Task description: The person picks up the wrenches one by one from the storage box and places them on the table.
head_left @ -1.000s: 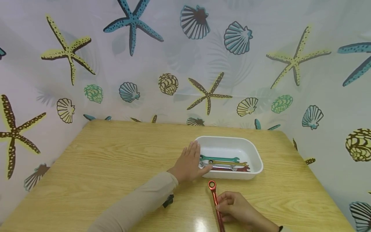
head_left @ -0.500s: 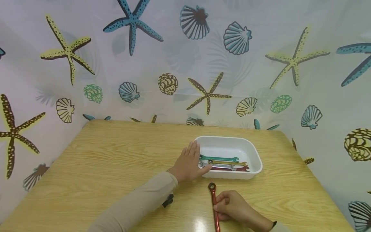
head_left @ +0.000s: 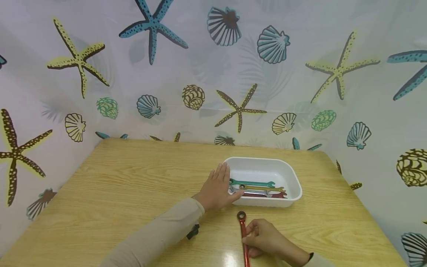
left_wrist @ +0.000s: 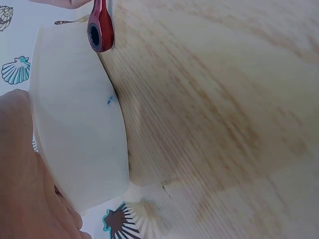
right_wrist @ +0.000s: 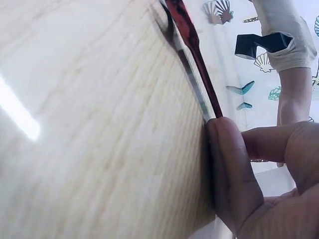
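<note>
Wrench [head_left: 243, 228] is pinched in right grip [head_left: 267, 238]; left grip [head_left: 216, 191] rests straight-fingered against tub [head_left: 267, 203].

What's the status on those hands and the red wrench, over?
Right hand pinching red wrench, outside white tray. Left hand against tray's left end. Possibly in the way: left hand, overlapping tray's near-left corner.

The head view's bottom edge crops the red wrench [head_left: 243, 228].
</note>
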{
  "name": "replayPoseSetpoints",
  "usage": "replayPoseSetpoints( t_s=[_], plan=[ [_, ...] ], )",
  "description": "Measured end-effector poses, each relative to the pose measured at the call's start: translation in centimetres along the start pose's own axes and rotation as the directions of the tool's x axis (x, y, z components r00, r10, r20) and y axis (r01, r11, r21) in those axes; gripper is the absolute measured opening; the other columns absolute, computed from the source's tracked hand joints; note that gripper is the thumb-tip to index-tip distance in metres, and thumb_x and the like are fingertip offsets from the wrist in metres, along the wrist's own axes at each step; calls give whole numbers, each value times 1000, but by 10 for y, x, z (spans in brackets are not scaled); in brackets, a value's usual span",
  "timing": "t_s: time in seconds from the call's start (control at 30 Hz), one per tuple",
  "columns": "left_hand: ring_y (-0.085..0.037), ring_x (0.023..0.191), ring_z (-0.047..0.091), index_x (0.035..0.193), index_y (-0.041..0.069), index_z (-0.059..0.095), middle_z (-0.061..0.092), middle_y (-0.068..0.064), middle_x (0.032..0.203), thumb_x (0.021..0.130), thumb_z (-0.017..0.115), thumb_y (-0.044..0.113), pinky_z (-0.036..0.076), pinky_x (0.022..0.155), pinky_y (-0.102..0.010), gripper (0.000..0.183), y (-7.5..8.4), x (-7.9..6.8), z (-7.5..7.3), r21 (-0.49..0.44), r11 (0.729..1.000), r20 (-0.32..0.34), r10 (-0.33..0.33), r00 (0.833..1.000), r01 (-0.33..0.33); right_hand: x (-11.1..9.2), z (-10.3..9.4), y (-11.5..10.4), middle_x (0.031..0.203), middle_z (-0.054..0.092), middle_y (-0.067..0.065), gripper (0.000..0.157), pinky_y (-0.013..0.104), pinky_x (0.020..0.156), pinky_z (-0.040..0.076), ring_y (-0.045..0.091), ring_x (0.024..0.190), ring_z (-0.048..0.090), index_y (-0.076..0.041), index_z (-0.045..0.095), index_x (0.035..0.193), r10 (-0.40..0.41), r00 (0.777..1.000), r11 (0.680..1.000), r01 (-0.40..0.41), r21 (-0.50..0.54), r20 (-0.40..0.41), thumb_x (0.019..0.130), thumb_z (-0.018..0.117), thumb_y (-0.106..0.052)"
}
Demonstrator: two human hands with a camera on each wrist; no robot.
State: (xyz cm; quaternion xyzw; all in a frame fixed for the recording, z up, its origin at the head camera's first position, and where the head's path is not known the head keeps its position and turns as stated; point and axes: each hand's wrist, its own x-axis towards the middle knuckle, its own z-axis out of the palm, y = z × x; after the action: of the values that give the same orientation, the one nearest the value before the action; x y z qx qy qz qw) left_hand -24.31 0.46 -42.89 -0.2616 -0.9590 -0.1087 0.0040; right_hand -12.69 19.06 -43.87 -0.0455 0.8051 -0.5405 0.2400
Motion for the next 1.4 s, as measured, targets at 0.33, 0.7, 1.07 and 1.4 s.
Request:
replayPoseSetpoints(
  t_s=[0.33, 0.7, 1.07, 1.4],
  plan=[
    [-31, 147, 8, 152, -2, 14, 10, -18, 159, 91, 30, 71, 15, 117, -44, 97, 0, -1, -1, 0, 1000, -6, 6, 1000, -6, 1, 3, 0, 67, 62, 9, 22, 33, 53, 56, 14, 54, 64, 6, 54, 96, -20, 1000, 1000, 20, -23, -3, 85, 69, -6],
    [-31, 147, 10, 151, -3, 15, 12, -18, 159, 91, 31, 72, 16, 117, -45, 98, 1, -1, -1, -6, 1000, -26, 8, 1000, -8, 0, 5, 1, 68, 63, 9, 24, 35, 54, 57, 15, 55, 66, 6, 54, 97, -26, 1000, 999, 25, -48, -8, 86, 70, -8],
    [-30, 147, 9, 152, -2, 14, 11, -18, 159, 91, 30, 72, 15, 117, -44, 97, 0, -2, 0, -6, 1000, -17, 3, 1000, -3, 0, 5, 1, 67, 62, 9, 23, 34, 54, 57, 14, 55, 65, 6, 55, 98, -26, 1000, 999, 26, -40, -4, 86, 69, -8],
    [-30, 147, 9, 152, -2, 15, 10, -18, 159, 90, 29, 73, 16, 117, -45, 98, 0, -1, 1, 4, 1000, -23, 4, 1000, -4, -2, 7, 1, 67, 61, 8, 27, 35, 55, 57, 14, 57, 65, 7, 55, 100, -29, 999, 1000, 29, -6, -15, 86, 70, -9]
  ],
)
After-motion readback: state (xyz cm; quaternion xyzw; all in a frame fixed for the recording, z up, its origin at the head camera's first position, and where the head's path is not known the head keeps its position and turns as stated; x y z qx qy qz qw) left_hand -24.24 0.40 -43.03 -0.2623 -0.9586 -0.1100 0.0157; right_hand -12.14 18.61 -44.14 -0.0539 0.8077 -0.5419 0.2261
